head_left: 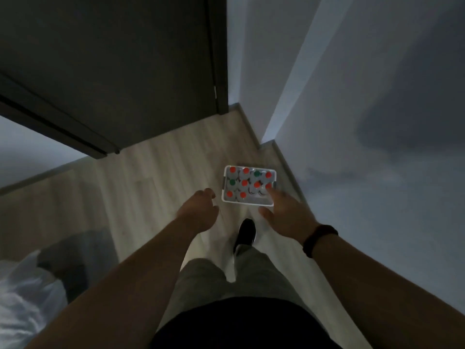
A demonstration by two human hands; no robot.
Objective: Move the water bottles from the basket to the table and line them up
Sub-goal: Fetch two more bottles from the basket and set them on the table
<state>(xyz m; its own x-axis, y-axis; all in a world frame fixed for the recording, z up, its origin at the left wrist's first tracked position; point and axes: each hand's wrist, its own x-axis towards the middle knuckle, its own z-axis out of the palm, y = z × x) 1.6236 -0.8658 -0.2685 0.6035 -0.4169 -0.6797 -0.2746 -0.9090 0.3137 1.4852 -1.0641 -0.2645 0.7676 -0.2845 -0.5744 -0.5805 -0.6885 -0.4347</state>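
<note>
A white basket [247, 203] stands on the wooden floor by the wall corner. It holds several upright water bottles [244, 183], most with red caps and two with green caps. My right hand [285, 212] reaches over the basket's near right corner with fingers spread, an index finger near a red cap, holding nothing. My left hand [200, 210] hangs just left of the basket with loosely curled fingers, empty. No table is in view.
A dark door [113, 71] fills the upper left. Pale walls [377, 109] form a corner right of the basket. My shoe [245, 234] stands on the floor just below the basket. White bedding [27, 295] lies at the lower left.
</note>
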